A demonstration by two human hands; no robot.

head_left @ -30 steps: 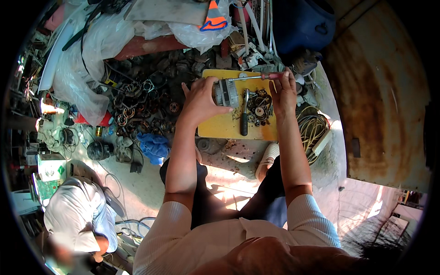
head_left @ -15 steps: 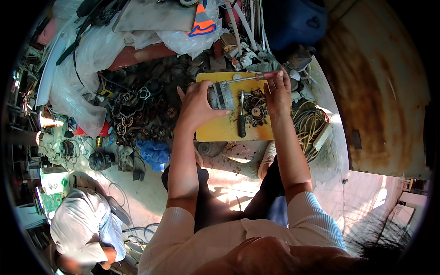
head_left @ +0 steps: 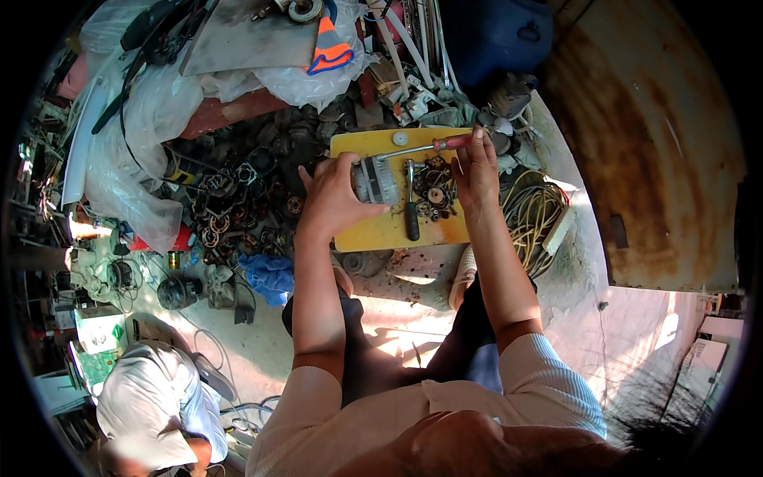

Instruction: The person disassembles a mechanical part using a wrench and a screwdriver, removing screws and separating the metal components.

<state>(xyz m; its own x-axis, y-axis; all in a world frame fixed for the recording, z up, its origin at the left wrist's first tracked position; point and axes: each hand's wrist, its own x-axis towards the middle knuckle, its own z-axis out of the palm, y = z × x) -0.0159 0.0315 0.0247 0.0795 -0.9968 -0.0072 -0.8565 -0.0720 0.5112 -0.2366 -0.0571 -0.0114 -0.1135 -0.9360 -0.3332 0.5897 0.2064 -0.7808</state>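
My left hand (head_left: pixel 330 195) is wrapped around a silver, ribbed motor housing (head_left: pixel 377 181) on the left part of a yellow board (head_left: pixel 362 235). Between the fingers of my right hand (head_left: pixel 478 171) is the red handle of a screwdriver (head_left: pixel 413 149). Its shaft runs leftward, and the tip meets the housing's upper edge. A ratchet wrench (head_left: pixel 412 208) with a black handle lies on the board, right of the housing. Beside it sits a pile of small dark rings and metal parts (head_left: pixel 435 191). One pale round disc (head_left: pixel 400 138) rests near the board's far edge.
Heaps of dark metal parts (head_left: pixel 230 195) spread left of the board. Coiled yellow cable (head_left: pixel 528 215) lies to the right, near a rusty panel (head_left: pixel 644 159). A blue cloth (head_left: pixel 267 277) is at the lower left. Another person (head_left: pixel 155 397) crouches at the bottom left.
The motor housing has turned slightly in my left hand. The screwdriver stays against its upper edge, its handle a little lower in view. The whole view has shifted slightly.
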